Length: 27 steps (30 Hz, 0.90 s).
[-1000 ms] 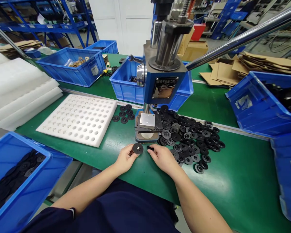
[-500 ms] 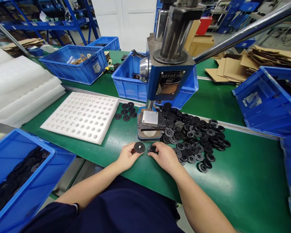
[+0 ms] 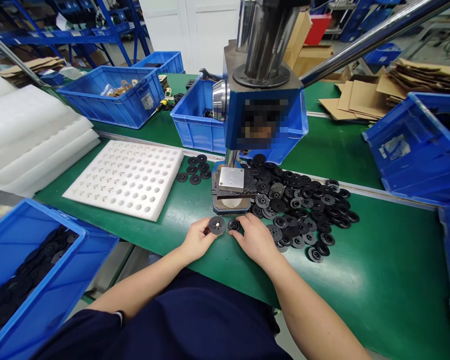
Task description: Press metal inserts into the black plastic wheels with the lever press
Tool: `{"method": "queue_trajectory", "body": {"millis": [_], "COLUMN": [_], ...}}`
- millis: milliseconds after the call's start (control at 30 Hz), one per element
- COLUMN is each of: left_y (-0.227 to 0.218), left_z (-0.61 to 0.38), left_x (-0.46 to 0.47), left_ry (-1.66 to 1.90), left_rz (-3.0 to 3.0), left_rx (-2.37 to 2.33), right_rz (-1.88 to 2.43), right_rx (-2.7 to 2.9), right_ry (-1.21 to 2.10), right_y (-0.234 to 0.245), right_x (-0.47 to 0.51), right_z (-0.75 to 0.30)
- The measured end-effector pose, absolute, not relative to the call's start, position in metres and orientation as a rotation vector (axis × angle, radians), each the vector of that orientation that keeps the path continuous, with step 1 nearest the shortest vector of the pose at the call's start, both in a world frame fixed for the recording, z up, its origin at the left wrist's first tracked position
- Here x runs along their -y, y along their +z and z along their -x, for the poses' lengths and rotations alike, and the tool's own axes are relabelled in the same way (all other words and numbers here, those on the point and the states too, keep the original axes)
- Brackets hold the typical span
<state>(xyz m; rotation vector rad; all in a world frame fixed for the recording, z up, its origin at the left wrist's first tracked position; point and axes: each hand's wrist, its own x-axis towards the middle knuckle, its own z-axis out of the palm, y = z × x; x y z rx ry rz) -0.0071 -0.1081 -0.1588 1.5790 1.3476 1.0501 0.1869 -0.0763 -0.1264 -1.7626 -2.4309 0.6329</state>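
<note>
Between the thumb and fingers of my left hand (image 3: pixel 197 240) is a black disc (image 3: pixel 212 226) with a small pale metal piece at its centre, its face tilted toward me. My right hand (image 3: pixel 254 237) pinches a smaller black ringed wheel (image 3: pixel 233 225) just to the right of that disc, with a narrow gap between the two parts. Both hands are close to the table's front edge, in front of the hand press (image 3: pixel 232 204). A heap of similar black wheels (image 3: pixel 303 200) spreads to the right of the press.
A white foam tray (image 3: pixel 150 202) with rows of holes, some filled with shiny pieces, lies left. Several loose black discs (image 3: pixel 192 170) sit beside it. Blue bins (image 3: pixel 198 132) stand behind, and another bin (image 3: pixel 84 232) is at lower left. The press lever (image 3: pixel 363 47) reaches right.
The disc in my left hand has turned slightly and shifted a little. The wheel in my right hand now shows more of its face. The camera view has shifted slightly.
</note>
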Motion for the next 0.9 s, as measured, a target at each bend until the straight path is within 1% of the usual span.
{"method": "queue_trajectory", "body": {"millis": [200,300,467,667,767,900], "left_y": [-0.158,-0.158,-0.162,-0.162,-0.162,-0.166], "left_z": [0.007,0.007,0.005,0.004,0.005,0.008], "left_x": [0.108,0.108,0.109,0.109,0.109,0.108], "left_ry": [1.05,1.058,1.053,1.062,1.089,1.127], "left_rz": [-1.645,-1.655,-1.617,-1.66,-1.763,-1.844], "left_rx": [-1.344,-1.357,-1.408,-1.449,-1.387,-1.26], "right_rz": [1.691,1.649,1.456,1.215,1.107,0.965], "right_rx": [2.433,2.332,2.089,1.997,2.031,2.121], "right_ry": [0.634,0.69,0.696,0.769,0.713,0.513], "right_y": [-0.127,-0.129,-0.13,-0.127,-0.131,-0.136], "right_x": [0.076,0.075,0.079,0.094,0.098,0.098], "right_z": [-0.188,-0.19,-0.192,-0.185,-0.181,-0.176]}}
